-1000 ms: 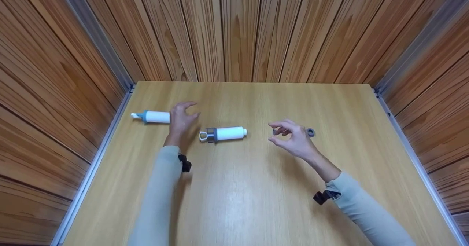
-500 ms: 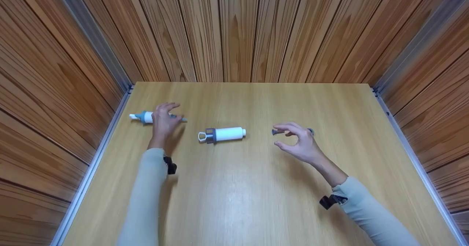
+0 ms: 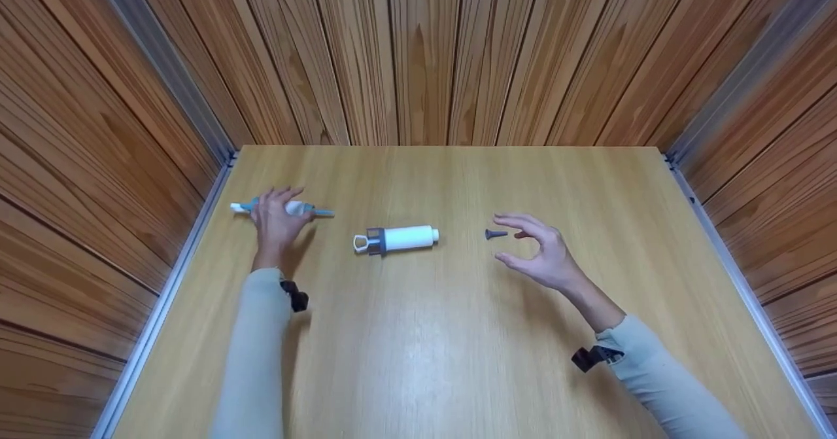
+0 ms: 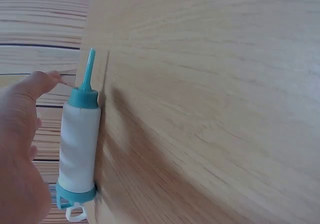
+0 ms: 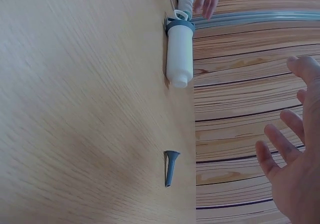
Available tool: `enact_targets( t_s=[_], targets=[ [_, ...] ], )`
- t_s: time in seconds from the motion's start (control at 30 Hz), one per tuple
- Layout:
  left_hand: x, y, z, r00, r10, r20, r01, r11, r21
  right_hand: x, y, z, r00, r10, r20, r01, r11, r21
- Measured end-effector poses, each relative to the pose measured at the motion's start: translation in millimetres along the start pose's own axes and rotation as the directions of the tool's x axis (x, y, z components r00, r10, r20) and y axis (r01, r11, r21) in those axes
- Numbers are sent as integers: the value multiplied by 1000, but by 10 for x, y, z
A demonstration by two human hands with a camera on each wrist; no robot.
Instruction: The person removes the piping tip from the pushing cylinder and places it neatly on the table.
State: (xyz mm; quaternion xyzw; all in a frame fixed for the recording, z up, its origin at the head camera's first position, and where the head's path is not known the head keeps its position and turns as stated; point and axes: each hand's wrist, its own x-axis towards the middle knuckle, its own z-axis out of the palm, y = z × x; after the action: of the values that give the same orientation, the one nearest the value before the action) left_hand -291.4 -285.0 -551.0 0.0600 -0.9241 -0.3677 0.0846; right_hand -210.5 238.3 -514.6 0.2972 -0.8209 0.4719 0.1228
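In the head view my left hand is over the teal-and-white syringe, which lies at the far left with its teal nozzle pointing right. The left wrist view shows that syringe's barrel beside the hand, with visible space between them; the fingers are spread around it without a clear grip. My right hand hovers with thumb and fingers apart, holding nothing. Just left of it lies a small dark grey-blue nozzle, flared at one end. A second syringe, white with a dark collar and pull handle, lies between the hands.
The wooden table has metal rails along its sides. Wood-plank walls rise at the back and both sides. My right hand covers the spot where a dark ring showed earlier.
My left hand has moved left along the teal syringe, uncovering its nozzle. My right hand has drawn slightly right, its fingers wider, leaving the small nozzle in plain view.
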Motion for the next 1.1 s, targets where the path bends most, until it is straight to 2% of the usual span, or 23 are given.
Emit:
enact_targets(
  t_s=[0.17, 0.4, 0.57, 0.93, 1.1],
  targets=[
    [-18, -33, -22, 1000, -2, -2, 2, 1000, 11, -5, 12, -10, 1000, -5, -16, 6, 1000, 20],
    [-41, -148, -38, 999, -13, 52, 5, 989, 150, -35, 18, -47, 999, 0, -35, 3, 998, 70],
    [-52, -202, -66, 997, -39, 64, 24, 976, 218, -37, 33, -74, 999, -11, -47, 15, 995, 95],
    [-45, -231, -121, 993, -73, 88, 54, 979, 197, -58, 54, -140, 997, -20, -81, 31, 990, 138],
    [-64, -240, -127, 992, -66, 106, 43, 978, 206, -47, 85, -173, 996, -36, -87, 54, 976, 211]
  ],
)
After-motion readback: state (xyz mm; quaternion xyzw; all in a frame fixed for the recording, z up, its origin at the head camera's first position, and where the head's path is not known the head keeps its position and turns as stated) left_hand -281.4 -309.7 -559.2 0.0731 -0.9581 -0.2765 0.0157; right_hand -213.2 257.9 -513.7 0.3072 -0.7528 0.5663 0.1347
